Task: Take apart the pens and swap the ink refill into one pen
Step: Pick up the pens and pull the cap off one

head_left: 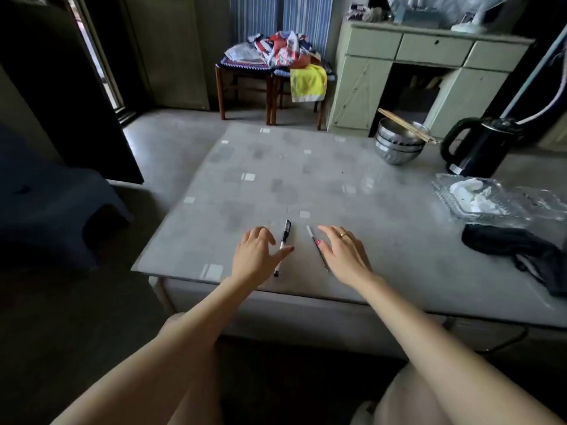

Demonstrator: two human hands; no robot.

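One table (306, 185), two hands, two pens.
Left hand (254, 256) lies spread and empty, thumb touching the capped pen (284, 239); right hand (343, 253) likewise spread and empty, thumb on the thin pen (316, 245). Both pens lie on the near table edge, between the hands. Far right: one kettle (478, 148), bowl stack (399, 145).

Home living room, low table (306, 167), kettle (472, 148), stacked bowls (397, 145)

Head view, down over table (383, 228)
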